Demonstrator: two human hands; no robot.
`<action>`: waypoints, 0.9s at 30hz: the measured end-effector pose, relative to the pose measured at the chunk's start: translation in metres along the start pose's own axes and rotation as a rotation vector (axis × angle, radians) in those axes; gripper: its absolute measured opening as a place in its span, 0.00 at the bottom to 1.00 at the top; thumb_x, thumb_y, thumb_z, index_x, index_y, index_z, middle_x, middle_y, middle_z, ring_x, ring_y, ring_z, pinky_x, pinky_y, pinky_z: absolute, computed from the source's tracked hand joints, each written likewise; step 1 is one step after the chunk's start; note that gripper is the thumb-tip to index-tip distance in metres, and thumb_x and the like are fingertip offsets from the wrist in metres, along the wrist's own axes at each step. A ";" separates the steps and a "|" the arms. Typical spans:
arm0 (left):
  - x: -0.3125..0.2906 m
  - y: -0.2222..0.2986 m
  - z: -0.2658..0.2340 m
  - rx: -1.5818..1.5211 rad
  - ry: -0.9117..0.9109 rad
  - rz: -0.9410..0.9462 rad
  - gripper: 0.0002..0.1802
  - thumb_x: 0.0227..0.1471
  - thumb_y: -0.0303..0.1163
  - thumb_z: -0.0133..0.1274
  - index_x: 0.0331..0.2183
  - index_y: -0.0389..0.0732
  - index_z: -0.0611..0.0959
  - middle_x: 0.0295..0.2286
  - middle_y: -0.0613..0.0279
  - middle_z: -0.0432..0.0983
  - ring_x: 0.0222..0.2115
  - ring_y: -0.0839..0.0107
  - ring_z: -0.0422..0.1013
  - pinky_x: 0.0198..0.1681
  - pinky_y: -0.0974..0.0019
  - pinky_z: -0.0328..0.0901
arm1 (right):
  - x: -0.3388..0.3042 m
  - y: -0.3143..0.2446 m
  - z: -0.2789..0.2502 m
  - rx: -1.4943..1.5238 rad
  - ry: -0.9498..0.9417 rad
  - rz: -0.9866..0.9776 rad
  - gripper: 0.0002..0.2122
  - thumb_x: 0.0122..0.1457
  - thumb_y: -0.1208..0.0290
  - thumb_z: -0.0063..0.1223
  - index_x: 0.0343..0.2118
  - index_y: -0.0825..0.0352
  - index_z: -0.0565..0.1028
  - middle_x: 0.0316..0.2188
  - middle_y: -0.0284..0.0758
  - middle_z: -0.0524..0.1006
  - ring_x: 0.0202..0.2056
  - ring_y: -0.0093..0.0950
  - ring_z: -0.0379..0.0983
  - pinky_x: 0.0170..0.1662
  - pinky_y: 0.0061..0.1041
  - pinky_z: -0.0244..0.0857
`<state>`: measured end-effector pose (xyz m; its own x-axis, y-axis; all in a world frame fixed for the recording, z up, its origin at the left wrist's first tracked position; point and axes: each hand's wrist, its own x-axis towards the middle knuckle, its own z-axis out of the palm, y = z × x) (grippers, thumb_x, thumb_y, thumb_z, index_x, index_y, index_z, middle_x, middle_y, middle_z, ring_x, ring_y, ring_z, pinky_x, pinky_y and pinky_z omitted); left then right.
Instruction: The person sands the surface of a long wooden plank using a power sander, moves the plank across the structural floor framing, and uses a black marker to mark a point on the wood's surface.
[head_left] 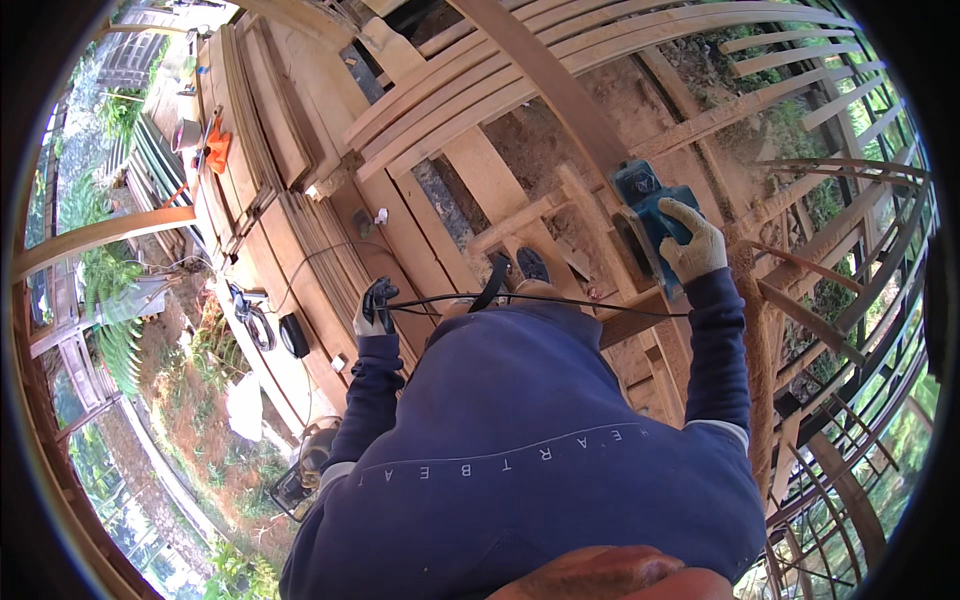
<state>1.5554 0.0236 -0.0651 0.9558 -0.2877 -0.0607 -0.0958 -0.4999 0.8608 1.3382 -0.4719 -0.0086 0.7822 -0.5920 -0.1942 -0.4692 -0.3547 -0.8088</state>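
My right hand (697, 243), in a pale work glove, is closed around the handle of a teal electric hand planer (637, 182). The planer rests on a long brown wooden beam (560, 98) that runs from the far side toward my right hip; the tool hides part of the beam. Out to my left, my left hand (376, 308), in a glove with dark fingers, is closed on a black power cable (450, 297). The cable stretches across in front of my waist toward the planer.
Stacked long boards (262, 110) lie on my left, with an orange cloth or tool (216, 148) on them. Light slats (450, 105) extend across the far side. Wooden framing with gaps surrounds my shoe (532, 264). Dusty timbers (757, 350) stand close on my right.
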 end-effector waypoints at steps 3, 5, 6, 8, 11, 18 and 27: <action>0.012 0.002 -0.001 0.021 0.016 0.004 0.18 0.65 0.36 0.43 0.46 0.33 0.79 0.35 0.56 0.81 0.38 0.70 0.76 0.46 0.67 0.67 | 0.018 -0.003 0.008 0.010 0.015 -0.050 0.23 0.44 0.79 0.52 0.47 0.65 0.78 0.46 0.39 0.79 0.50 0.32 0.75 0.56 0.26 0.64; 0.021 0.001 -0.002 0.013 0.035 0.006 0.18 0.65 0.36 0.43 0.47 0.33 0.79 0.35 0.56 0.81 0.37 0.70 0.76 0.46 0.67 0.67 | 0.032 -0.009 0.012 0.016 0.015 -0.064 0.23 0.44 0.78 0.52 0.47 0.65 0.78 0.45 0.40 0.79 0.50 0.32 0.75 0.56 0.26 0.64; 0.025 -0.001 -0.004 -0.012 0.060 0.011 0.18 0.65 0.36 0.43 0.47 0.33 0.79 0.35 0.56 0.81 0.37 0.71 0.76 0.46 0.67 0.67 | 0.041 -0.014 0.015 0.014 0.008 -0.062 0.23 0.44 0.78 0.52 0.47 0.65 0.78 0.45 0.40 0.80 0.50 0.33 0.75 0.56 0.26 0.64; 0.034 -0.007 -0.007 -0.060 0.110 0.021 0.19 0.65 0.37 0.44 0.47 0.33 0.79 0.35 0.56 0.81 0.37 0.71 0.76 0.46 0.68 0.67 | 0.056 -0.024 0.020 0.004 0.001 -0.065 0.22 0.43 0.78 0.52 0.47 0.66 0.78 0.45 0.40 0.80 0.49 0.33 0.75 0.55 0.26 0.65; 0.046 -0.001 -0.013 -0.057 0.122 -0.012 0.18 0.65 0.36 0.44 0.47 0.33 0.79 0.35 0.57 0.81 0.37 0.72 0.76 0.45 0.68 0.67 | 0.069 -0.036 0.024 -0.030 0.001 -0.075 0.23 0.43 0.77 0.51 0.47 0.66 0.78 0.45 0.40 0.80 0.48 0.32 0.76 0.55 0.25 0.65; 0.083 -0.060 -0.019 -0.117 0.132 -0.069 0.16 0.62 0.28 0.43 0.48 0.35 0.78 0.37 0.57 0.81 0.39 0.71 0.76 0.45 0.68 0.68 | 0.102 -0.052 0.037 0.012 0.004 -0.087 0.23 0.43 0.77 0.51 0.47 0.65 0.78 0.44 0.40 0.80 0.48 0.30 0.76 0.54 0.25 0.66; 0.157 -0.086 -0.005 -0.109 0.071 -0.180 0.15 0.60 0.21 0.42 0.46 0.35 0.79 0.37 0.58 0.80 0.37 0.69 0.77 0.45 0.69 0.70 | 0.148 -0.083 0.054 0.045 -0.014 -0.029 0.24 0.43 0.79 0.50 0.48 0.67 0.77 0.46 0.38 0.79 0.49 0.28 0.74 0.56 0.24 0.63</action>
<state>1.7151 0.0255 -0.1462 0.9723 -0.1419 -0.1858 0.1048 -0.4458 0.8890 1.5152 -0.4915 0.0001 0.8007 -0.5720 -0.1780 -0.4278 -0.3380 -0.8383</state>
